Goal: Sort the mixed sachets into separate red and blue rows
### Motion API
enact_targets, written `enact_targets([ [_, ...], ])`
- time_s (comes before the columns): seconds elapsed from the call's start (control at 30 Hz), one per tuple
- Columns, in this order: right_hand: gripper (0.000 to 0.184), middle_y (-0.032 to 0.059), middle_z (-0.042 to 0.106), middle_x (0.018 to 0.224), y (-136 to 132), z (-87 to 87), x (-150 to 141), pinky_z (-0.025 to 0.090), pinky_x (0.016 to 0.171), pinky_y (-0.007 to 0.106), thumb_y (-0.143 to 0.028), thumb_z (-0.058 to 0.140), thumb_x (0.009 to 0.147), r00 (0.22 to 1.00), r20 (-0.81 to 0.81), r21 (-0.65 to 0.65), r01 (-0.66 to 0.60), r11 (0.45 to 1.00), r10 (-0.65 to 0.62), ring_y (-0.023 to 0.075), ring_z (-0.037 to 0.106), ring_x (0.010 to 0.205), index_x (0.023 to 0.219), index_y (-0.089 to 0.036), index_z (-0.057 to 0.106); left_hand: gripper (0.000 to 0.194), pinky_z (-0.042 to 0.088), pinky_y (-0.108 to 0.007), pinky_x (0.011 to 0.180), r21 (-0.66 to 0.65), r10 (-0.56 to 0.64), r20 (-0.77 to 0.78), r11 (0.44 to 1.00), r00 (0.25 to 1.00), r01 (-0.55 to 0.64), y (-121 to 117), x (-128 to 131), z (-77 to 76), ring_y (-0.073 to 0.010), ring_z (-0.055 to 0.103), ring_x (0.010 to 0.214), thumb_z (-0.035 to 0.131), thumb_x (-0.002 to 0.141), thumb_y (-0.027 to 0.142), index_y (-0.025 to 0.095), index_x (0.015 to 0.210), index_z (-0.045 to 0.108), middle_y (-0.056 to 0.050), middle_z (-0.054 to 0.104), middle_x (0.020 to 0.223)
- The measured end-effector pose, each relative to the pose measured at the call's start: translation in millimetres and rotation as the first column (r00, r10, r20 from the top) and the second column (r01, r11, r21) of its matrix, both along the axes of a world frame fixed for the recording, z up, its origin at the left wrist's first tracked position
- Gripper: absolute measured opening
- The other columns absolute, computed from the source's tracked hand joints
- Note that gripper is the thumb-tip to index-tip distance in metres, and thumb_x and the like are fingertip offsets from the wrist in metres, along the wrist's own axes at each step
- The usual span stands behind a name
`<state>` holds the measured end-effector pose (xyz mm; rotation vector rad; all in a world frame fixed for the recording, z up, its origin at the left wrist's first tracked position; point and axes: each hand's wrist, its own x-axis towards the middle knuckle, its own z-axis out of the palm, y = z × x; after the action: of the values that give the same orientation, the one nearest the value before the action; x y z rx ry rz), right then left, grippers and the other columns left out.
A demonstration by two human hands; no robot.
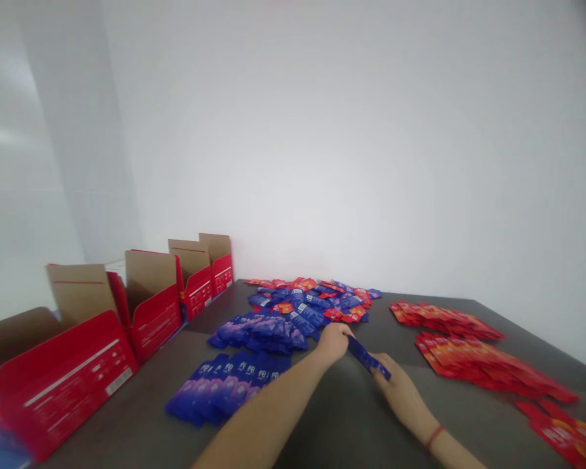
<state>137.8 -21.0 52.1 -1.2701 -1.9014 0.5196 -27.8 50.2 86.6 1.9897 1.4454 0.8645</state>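
Observation:
Between my two hands, over the middle of the table, is a dark blue sachet [361, 354], tilted and seen nearly edge-on. My left hand [333, 342] is closed on its upper left end. The lower right end is pinched by my right hand [395, 384], which has a red band at the wrist. Left of my hands, blue sachets with purple print lie in an overlapping row [224, 384], partly behind my left forearm. Beyond that row is another heap of blue sachets [258, 332].
A mixed pile of blue and red sachets [317, 299] lies near the wall. Rows of red sachets [488, 365] overlap on the right, with several more at the lower right corner. Open red cartons [73, 381] with raised brown flaps line the table's left edge.

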Motion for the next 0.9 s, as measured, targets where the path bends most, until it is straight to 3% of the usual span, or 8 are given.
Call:
enact_targets([
  [0.1, 0.046, 0.0111, 0.061, 0.108, -21.9, 12.9, -34.2, 0.045, 0.093, 0.033, -0.009, 0.04, 0.078, 0.948, 0.319, 0.205, -0.051, 0.977, -0.018, 0.0226, 0.057, 0.101, 0.119, -0.014, 0.059, 0.029, 0.047, -0.024, 0.079, 0.031, -0.043, -0.063, 0.999, 0.997, 0.045, -14.9, -50.1, 16.2, -0.0151, 0.064, 0.081, 0.047, 0.075, 0.005, 0.019, 0.081, 0.072, 0.0, 0.072, 0.081],
  [0.23, 0.052, 0.0122, 0.06, 0.109, -51.3, 25.0, -99.9, 0.048, 0.089, 0.031, 0.002, 0.04, 0.076, 0.777, 0.618, 0.197, -0.002, 0.98, -0.123, 0.0231, 0.056, 0.101, 0.122, -0.014, 0.058, 0.035, 0.046, -0.025, 0.083, 0.073, 0.009, -0.127, 0.997, 0.992, 0.001, -46.5, -108.6, 28.9, -0.017, 0.063, 0.088, 0.04, 0.073, 0.008, 0.018, 0.085, 0.071, -0.002, 0.072, 0.088],
  [0.3, 0.047, 0.0135, 0.059, 0.112, -60.5, 26.5, -129.2, 0.048, 0.09, 0.031, -0.003, 0.045, 0.078, 0.759, 0.646, 0.132, -0.002, 0.991, -0.085, 0.0241, 0.055, 0.104, 0.122, -0.012, 0.058, 0.034, 0.045, -0.025, 0.084, 0.089, 0.033, -0.16, 0.996, 0.986, -0.019, -69.3, -134.6, 30.1, -0.0169, 0.063, 0.088, 0.039, 0.072, 0.01, 0.019, 0.083, 0.07, -0.001, 0.072, 0.088],
  [0.43, 0.052, 0.0173, 0.054, 0.124, -62.2, 26.4, -160.3, 0.046, 0.095, 0.035, -0.018, 0.06, 0.073, 0.824, 0.565, 0.03, -0.082, 0.996, 0.051, 0.0276, 0.053, 0.11, 0.125, -0.008, 0.055, 0.028, 0.044, -0.03, 0.087, 0.156, 0.154, -0.209, 0.98, 0.966, -0.122, -116.9, -195.3, 23.6, -0.0207, 0.061, 0.092, 0.039, 0.078, 0.018, 0.02, 0.083, 0.067, -0.004, 0.07, 0.091],
  [0.6, 0.053, 0.0188, 0.057, 0.118, -54.5, 36.8, -186.9, 0.052, 0.083, 0.038, -0.001, 0.046, 0.074, 0.822, 0.567, 0.168, -0.182, 0.969, 0.056, 0.0268, 0.055, 0.103, 0.127, -0.009, 0.051, 0.03, 0.043, -0.036, 0.093, 0.235, 0.394, -0.171, 0.906, 0.903, -0.351, -143.3, -270.0, 6.3, -0.0228, 0.058, 0.099, 0.038, 0.084, 0.036, 0.024, 0.081, 0.065, -0.003, 0.068, 0.097],
  [0.7, 0.051, 0.0178, 0.058, 0.113, -59.0, 43.4, -224.2, 0.055, 0.068, 0.036, 0.002, 0.039, 0.076, 0.815, 0.574, 0.242, -0.256, 0.936, 0.075, 0.0251, 0.056, 0.094, 0.124, -0.01, 0.05, 0.034, 0.045, -0.037, 0.092, 0.251, 0.468, -0.057, 0.861, 0.882, -0.441, -143.9, -285.3, 4.2, -0.0229, 0.06, 0.096, 0.033, 0.082, 0.035, 0.024, 0.083, 0.065, -0.003, 0.068, 0.092],
  [0.77, 0.043, 0.0158, 0.059, 0.107, -63.9, 43.8, -253.8, 0.055, 0.063, 0.035, 0.0, 0.037, 0.079, 0.819, 0.564, 0.248, -0.291, 0.924, 0.106, 0.025, 0.056, 0.09, 0.117, -0.012, 0.053, 0.037, 0.047, -0.036, 0.088, 0.227, 0.447, -0.002, 0.871, 0.895, -0.435, -144.4, -281.9, 7.3, -0.0225, 0.062, 0.09, 0.031, 0.083, 0.038, 0.023, 0.085, 0.065, -0.002, 0.068, 0.085],
  [0.9, 0.041, 0.0157, 0.06, 0.111, -70.3, 35.2, -295.1, 0.054, 0.076, 0.039, -0.003, 0.041, 0.082, 0.861, 0.453, 0.169, -0.339, 0.925, 0.233, 0.0258, 0.057, 0.097, 0.12, -0.012, 0.051, 0.043, 0.045, -0.037, 0.093, 0.053, 0.39, 0.078, 0.917, 0.918, -0.394, -148.1, -267.1, 10.3, -0.0243, 0.062, 0.098, 0.037, 0.082, 0.052, 0.021, 0.092, 0.067, -0.004, 0.071, 0.094],
])
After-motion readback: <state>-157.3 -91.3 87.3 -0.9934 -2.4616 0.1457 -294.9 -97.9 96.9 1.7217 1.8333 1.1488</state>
